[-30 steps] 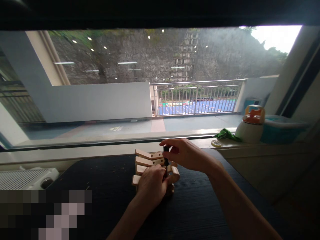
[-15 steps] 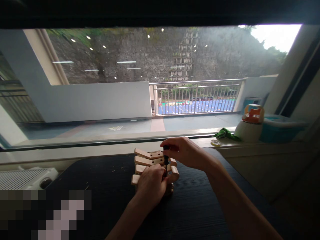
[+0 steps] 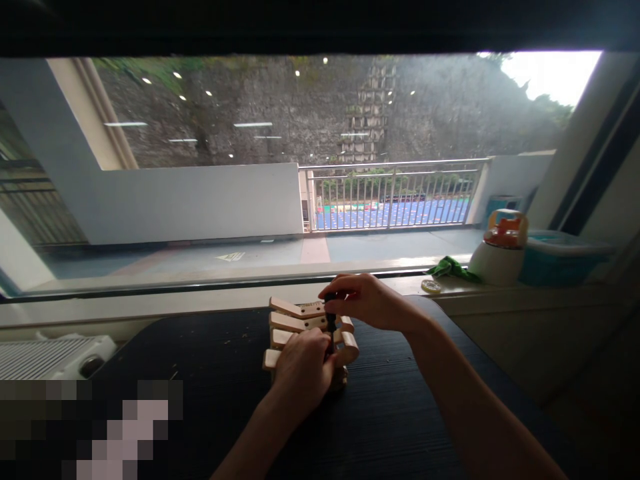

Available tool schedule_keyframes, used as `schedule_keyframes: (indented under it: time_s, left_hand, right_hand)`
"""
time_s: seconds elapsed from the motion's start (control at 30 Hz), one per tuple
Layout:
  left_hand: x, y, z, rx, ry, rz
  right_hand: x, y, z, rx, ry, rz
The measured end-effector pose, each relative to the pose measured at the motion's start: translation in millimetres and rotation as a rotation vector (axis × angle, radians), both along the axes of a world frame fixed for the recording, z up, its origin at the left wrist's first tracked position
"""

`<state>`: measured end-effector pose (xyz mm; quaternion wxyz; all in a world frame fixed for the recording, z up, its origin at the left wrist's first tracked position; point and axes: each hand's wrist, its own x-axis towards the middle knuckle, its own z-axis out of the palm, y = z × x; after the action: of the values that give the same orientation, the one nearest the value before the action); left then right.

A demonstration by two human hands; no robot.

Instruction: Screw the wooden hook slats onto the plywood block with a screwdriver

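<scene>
On the dark table stands a small wooden piece [image 3: 286,322] made of several pale slats with dark holes and rounded, curled ends on the right. My right hand [image 3: 364,301] is closed round the black handle of a screwdriver [image 3: 331,321], which stands nearly upright with its shaft pointing down into the wooden piece. My left hand [image 3: 307,363] lies over the near slats and is closed on the wooden piece beside the screwdriver's shaft. The screwdriver's tip is hidden behind the left hand.
The dark table [image 3: 200,373] has small shavings on it. Behind it runs a window sill [image 3: 250,300] holding a green cloth [image 3: 453,268], a yellow roll [image 3: 431,286], a white jug with an orange top [image 3: 500,257] and a teal box [image 3: 560,260]. A white heater [image 3: 55,357] is at left.
My right hand and the top of the screwdriver have shifted very slightly left, with the wrist a little turned. My left hand and the wooden piece stay in place.
</scene>
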<state>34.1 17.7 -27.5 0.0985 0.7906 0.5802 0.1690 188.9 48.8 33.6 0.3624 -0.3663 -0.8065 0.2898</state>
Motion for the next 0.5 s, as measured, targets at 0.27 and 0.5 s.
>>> schedule_keyframes:
  time_s: [0.27, 0.5]
  left_hand:
    - [-1.2, 2.0, -3.4, 0.030, 0.020, -0.010]
    - [-3.8, 1.8, -6.1, 0.076, 0.007, -0.040]
  right_hand:
    - [0.4, 6.2, -5.3, -0.016, -0.003, -0.029]
    - [4.5, 8.7, -6.8, -0.087, 0.014, 0.015]
